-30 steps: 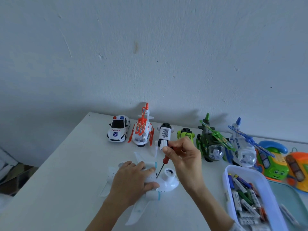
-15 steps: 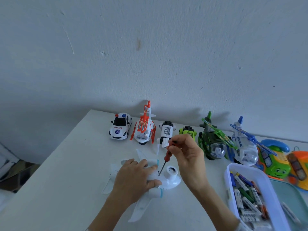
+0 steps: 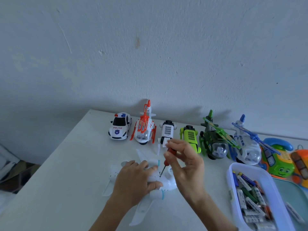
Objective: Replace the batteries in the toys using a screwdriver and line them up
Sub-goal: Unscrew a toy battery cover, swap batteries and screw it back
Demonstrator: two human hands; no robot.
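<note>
Near the middle of the white table, well back from its left edge, lies the white toy airplane, and everything else is placed here against it. To the airplane's left the tabletop runs bare out to the table's edge and far corner; in front of it, toward the person, the surface is likewise bare.

The airplane is white plastic with thin teal bands, its wings spread out to both sides and its rounded end toward the right. The left hand rests on top of its body, fingers laid over it and thumb against its near side, pressing it to the table. The right hand pinches the red handle of a screwdriver between thumb and fingertips, the remaining fingers loosely spread; the thin shaft slants down to a point on the airplane's body, just right of the left fingertips.

Behind the airplane, along the wall, stand a police car, an orange helicopter, a white truck, a lime truck, a green helicopter and a blue helicopter. Right of the airplane, close beside the right forearm, sits a clear tub of batteries; beyond it, a green toy phone.
</note>
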